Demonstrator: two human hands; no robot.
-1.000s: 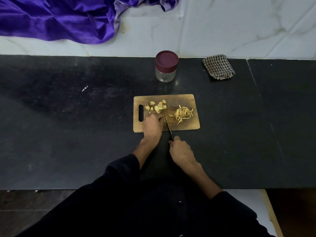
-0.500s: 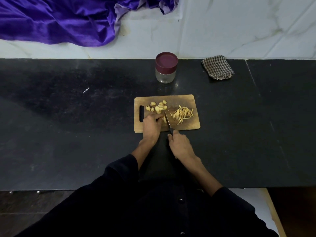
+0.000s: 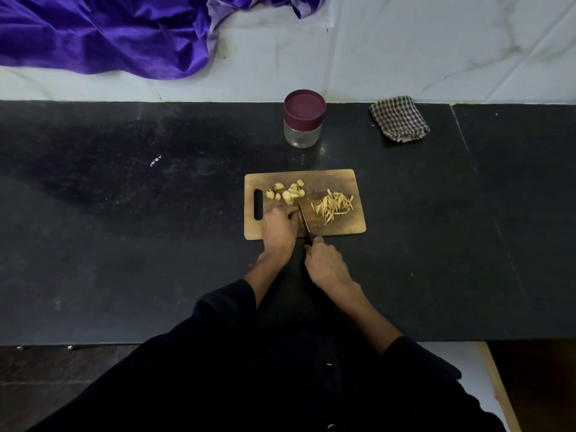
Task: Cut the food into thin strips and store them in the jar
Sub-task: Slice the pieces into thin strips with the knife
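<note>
- Two hands are at work on the wooden cutting board [image 3: 339, 226], which lies flat on the dark countertop [image 3: 124, 244].
- The left hand [image 3: 278, 227] is down on the board with its fingers curled over a piece of food; the piece itself is mostly hidden beneath them, just left of the blade.
- The right hand [image 3: 325, 265] is wrapped round the dark handle of the knife [image 3: 304, 218], and the blade runs away from the person, its tip reaching the heap of chunks.
- Pale uncut chunks [image 3: 288, 191] sit in a loose cluster at the board's far left, near the handle slot.
- Thin strips [image 3: 333, 205] lie in a scattered pile to the right of the blade, apart from the chunks.
- The jar [image 3: 303, 120] stands upright beyond the board, near the wall, its maroon lid on.
- A folded checked cloth [image 3: 399, 118] rests to the right of the jar, and purple fabric [image 3: 103, 32] spreads across the upper left.
</note>
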